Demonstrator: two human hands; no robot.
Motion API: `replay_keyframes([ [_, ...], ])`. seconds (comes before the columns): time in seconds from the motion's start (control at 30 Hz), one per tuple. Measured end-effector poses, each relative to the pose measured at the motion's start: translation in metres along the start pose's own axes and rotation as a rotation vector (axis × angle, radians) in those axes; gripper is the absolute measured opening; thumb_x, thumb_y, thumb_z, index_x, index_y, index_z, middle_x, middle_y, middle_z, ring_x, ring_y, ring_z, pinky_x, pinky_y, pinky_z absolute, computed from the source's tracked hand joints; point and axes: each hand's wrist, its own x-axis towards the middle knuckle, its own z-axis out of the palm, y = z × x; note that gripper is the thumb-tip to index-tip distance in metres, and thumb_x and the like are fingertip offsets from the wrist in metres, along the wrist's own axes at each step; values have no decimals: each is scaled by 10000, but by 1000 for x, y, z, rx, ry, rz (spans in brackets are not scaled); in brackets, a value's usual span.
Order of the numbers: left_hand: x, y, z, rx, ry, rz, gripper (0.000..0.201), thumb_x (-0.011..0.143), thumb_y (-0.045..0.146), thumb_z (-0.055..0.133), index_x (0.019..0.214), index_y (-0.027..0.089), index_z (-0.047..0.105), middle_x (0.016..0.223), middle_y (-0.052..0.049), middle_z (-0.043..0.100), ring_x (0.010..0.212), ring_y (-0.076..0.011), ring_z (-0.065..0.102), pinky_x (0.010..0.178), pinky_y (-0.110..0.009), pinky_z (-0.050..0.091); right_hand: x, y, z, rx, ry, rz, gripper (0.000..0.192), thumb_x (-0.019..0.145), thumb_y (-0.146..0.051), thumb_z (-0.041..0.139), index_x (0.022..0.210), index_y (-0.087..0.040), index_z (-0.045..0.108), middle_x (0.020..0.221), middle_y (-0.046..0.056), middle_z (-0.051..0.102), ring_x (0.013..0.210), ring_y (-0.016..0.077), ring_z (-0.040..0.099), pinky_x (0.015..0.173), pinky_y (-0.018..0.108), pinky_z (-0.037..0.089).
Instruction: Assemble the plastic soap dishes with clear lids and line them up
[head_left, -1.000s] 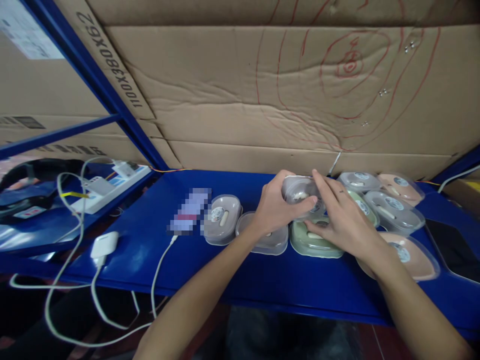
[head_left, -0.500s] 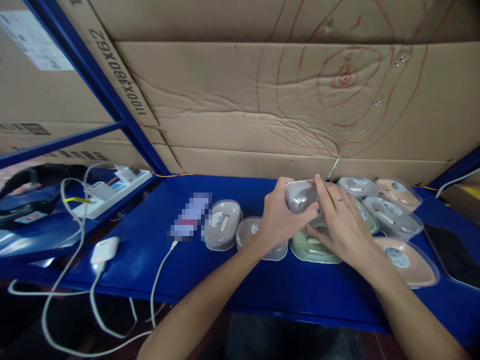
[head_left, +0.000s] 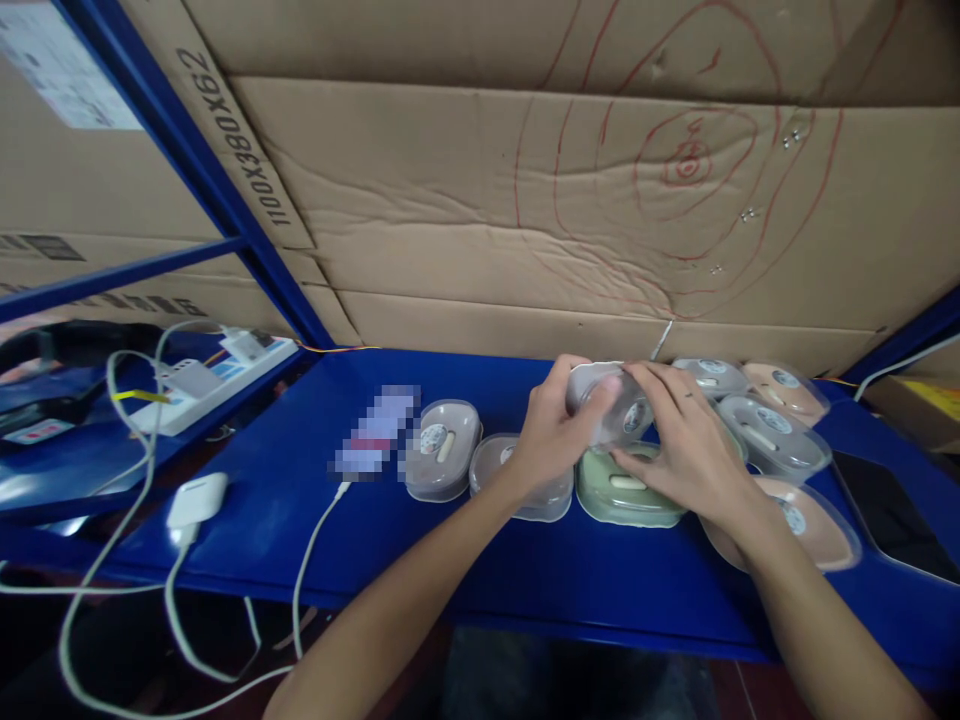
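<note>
My left hand (head_left: pixel 553 430) and my right hand (head_left: pixel 691 445) together hold a small grey lidded container (head_left: pixel 624 412) with a clear plastic cover and a round sticker. It is tilted, raised above the blue table. My left thumb presses on the clear cover, while the right fingers grip its far right edge. Just below it, a green container (head_left: pixel 624 500) of the same kind sits on the table. Left of that are a grey-brown container (head_left: pixel 551 500), partly behind my left forearm, and another grey container (head_left: pixel 442 452).
Beyond my right hand stand several more containers, including a grey one (head_left: pixel 776 440) and a peach one (head_left: pixel 825 535). A dark phone (head_left: pixel 896 515) lies at the right. Leftward are a blurred-out phone (head_left: pixel 379 430), a white earphone case (head_left: pixel 199 500), cables and a power strip (head_left: pixel 217 385).
The held container has turned in my hands, so its sticker now faces the camera. My left thumb has moved up onto the cover. The view has shifted slightly.
</note>
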Motion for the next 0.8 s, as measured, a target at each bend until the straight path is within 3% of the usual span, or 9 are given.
replay_keyframes([
  [0.1, 6, -7, -2, -129, 13, -13, 341, 1126, 528, 534, 1028, 250, 705, 966, -17, 728, 884, -204, 649, 801, -349, 529, 0, 3, -3, 5, -2, 4, 913, 919, -425, 793, 1703, -208, 378, 1554, 226, 616, 1403, 466, 617, 1162, 693, 547],
  [0.43, 16, -18, -2, -198, 82, -55, 331, 1123, 482, 502, 1033, 245, 715, 1033, -18, 746, 942, -184, 659, 864, -304, 514, 0, 1, -8, 12, -6, 24, 949, 954, -430, 767, 1752, -221, 297, 1627, 229, 591, 1469, 471, 605, 1195, 710, 533],
  [0.6, 13, -12, -2, -142, 106, -51, 329, 1125, 464, 488, 987, 242, 688, 994, -21, 732, 929, -189, 644, 848, -303, 506, -2, -2, -7, -58, -2, 48, 981, 984, -446, 728, 1790, -196, 226, 1656, 272, 539, 1510, 509, 559, 1202, 749, 510],
  [0.8, 7, -4, 1, -97, 50, -38, 319, 1120, 487, 495, 1005, 260, 688, 976, -13, 721, 913, -198, 628, 824, -315, 496, -2, -4, -4, -17, -48, 26, 1018, 969, -359, 726, 1804, -210, 163, 1689, 253, 500, 1551, 483, 525, 1222, 722, 518],
])
